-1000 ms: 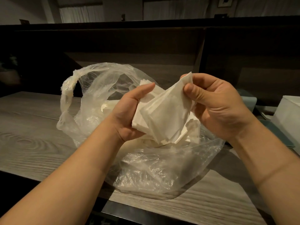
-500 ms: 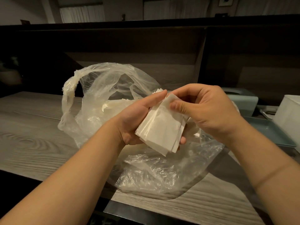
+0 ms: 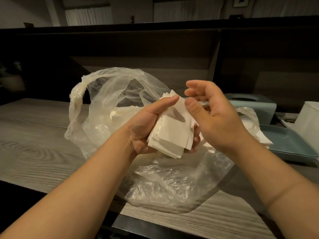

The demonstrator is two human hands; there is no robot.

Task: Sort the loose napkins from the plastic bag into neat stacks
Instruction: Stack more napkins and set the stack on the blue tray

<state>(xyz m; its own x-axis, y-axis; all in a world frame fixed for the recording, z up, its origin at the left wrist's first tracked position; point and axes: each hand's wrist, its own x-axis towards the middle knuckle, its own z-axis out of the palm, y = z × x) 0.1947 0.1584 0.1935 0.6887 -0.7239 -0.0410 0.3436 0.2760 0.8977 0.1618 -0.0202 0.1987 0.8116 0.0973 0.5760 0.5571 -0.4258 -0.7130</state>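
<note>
A crumpled clear plastic bag [image 3: 112, 94] lies on the wooden counter [image 3: 34, 135], its mouth gaping upward. More white napkins [image 3: 124, 112] show through the plastic inside. My left hand [image 3: 146, 123] grips a small stack of folded white napkins [image 3: 172, 133] above the bag, thumb laid across the top edge. My right hand [image 3: 212, 114] hovers just right of the stack with fingers loosely spread; its thumb tip touches the stack's upper right corner. A few loose napkins [image 3: 262, 138] lie beside my right wrist at the tray's edge.
A blue-green tray [image 3: 290, 145] sits on the counter at the right. Behind it stands a blue-green tissue box [image 3: 255, 106], and a white container [image 3: 310, 121] is at the far right. A dark partition wall rises behind the counter.
My right hand has let go of the top napkin and opened, lifting up and to the right. The napkins now lie as a flatter stack in my left hand.
</note>
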